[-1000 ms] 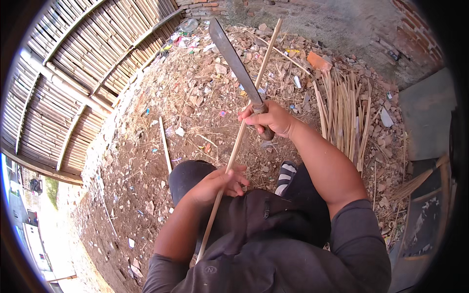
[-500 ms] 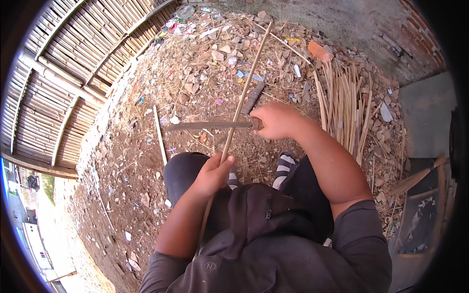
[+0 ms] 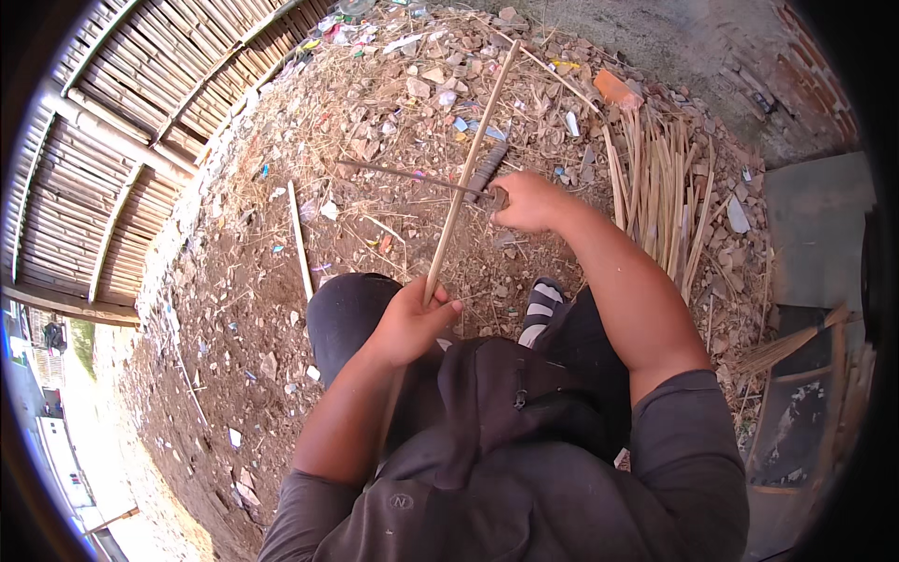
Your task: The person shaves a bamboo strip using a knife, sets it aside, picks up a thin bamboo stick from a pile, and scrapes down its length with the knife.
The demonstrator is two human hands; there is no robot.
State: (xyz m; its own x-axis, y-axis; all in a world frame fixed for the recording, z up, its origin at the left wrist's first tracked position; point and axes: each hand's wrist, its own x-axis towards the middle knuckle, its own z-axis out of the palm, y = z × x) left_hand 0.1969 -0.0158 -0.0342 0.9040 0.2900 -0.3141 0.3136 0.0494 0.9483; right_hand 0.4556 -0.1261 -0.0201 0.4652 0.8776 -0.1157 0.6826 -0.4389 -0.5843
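A long, pale bamboo strip (image 3: 478, 140) runs from beside my body out over the ground, slanting a little right at its far end. My left hand (image 3: 417, 321) is closed around it near my knees. In my right hand (image 3: 529, 201), fingers wrapped round the handle, is a machete (image 3: 403, 174). Its blade points left and crosses the strip some way beyond my left hand, seen nearly edge-on; whether it touches the strip I cannot tell. A dark ribbed piece (image 3: 488, 169) lies on the ground just beyond my right hand.
A bundle of split bamboo strips (image 3: 660, 197) lies to the right, with an orange fragment (image 3: 616, 90) at its far end. One short strip (image 3: 300, 239) lies on the left. Rubble and litter cover the ground. A bamboo fence (image 3: 140, 122) stands left, a wall (image 3: 693, 56) at the back.
The machete has moved away from me along the strip, its tip swinging farther off and the blade turning from its flat side to a thin edge. My left hand still grips the strip.
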